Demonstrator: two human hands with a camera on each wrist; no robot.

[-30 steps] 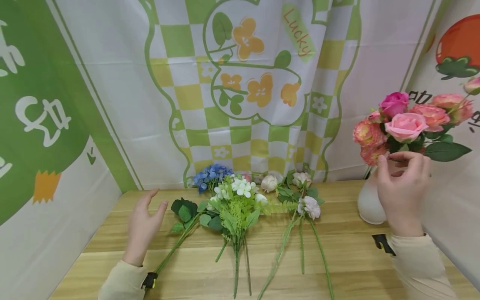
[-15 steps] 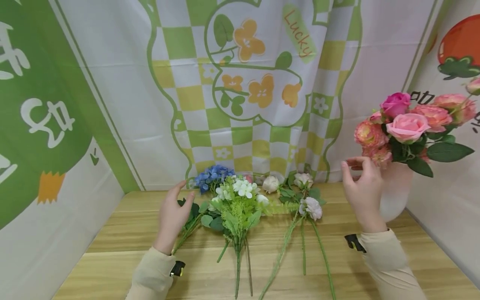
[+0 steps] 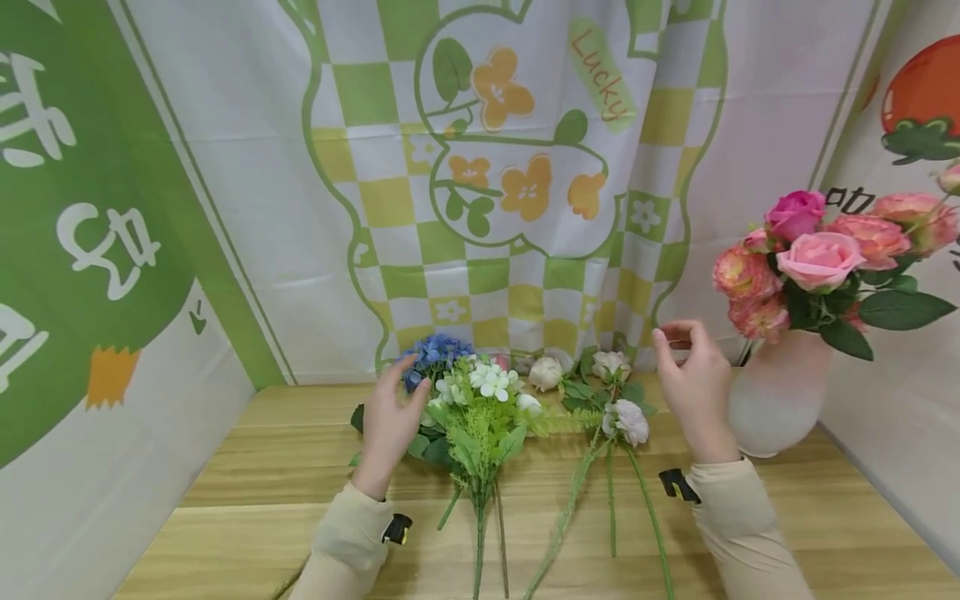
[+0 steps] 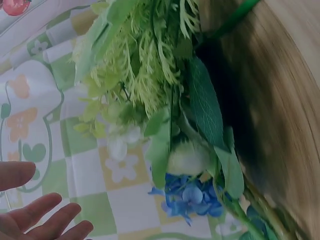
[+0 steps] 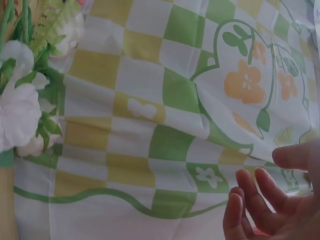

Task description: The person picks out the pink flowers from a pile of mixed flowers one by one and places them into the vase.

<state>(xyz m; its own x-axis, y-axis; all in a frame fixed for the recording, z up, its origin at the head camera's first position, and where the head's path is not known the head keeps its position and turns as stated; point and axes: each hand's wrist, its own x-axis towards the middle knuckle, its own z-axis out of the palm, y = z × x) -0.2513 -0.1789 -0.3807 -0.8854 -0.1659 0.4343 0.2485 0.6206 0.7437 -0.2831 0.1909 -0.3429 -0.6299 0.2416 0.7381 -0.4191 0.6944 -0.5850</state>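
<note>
My left hand (image 3: 390, 425) is in the air beside the blue hydrangea (image 3: 444, 353), its fingers apart and holding nothing. Just right of it lies a green leafy bunch with white blossoms (image 3: 487, 417), its stems pointing toward me. In the left wrist view, the fingers stay apart from the hydrangea (image 4: 192, 197). My right hand (image 3: 699, 396), with loosely bent fingers and nothing in them, hovers between the pale flowers and the vase (image 3: 783, 392). Pink and coral roses (image 3: 819, 260) fill that vase. Pale blossoms (image 3: 626, 421) on long green stems lie left of the right hand.
Everything stands on a wooden table (image 3: 225, 467). A green and yellow checkered cloth (image 3: 517, 283) hangs behind it, and printed walls close off both sides. Dark green leaves (image 3: 357, 417) show partly behind my left hand.
My left hand has moved right, from beyond the dark leaves to beside the hydrangea. The right hand has drawn left, away from the rose vase. Both have stayed without a thing in them.
</note>
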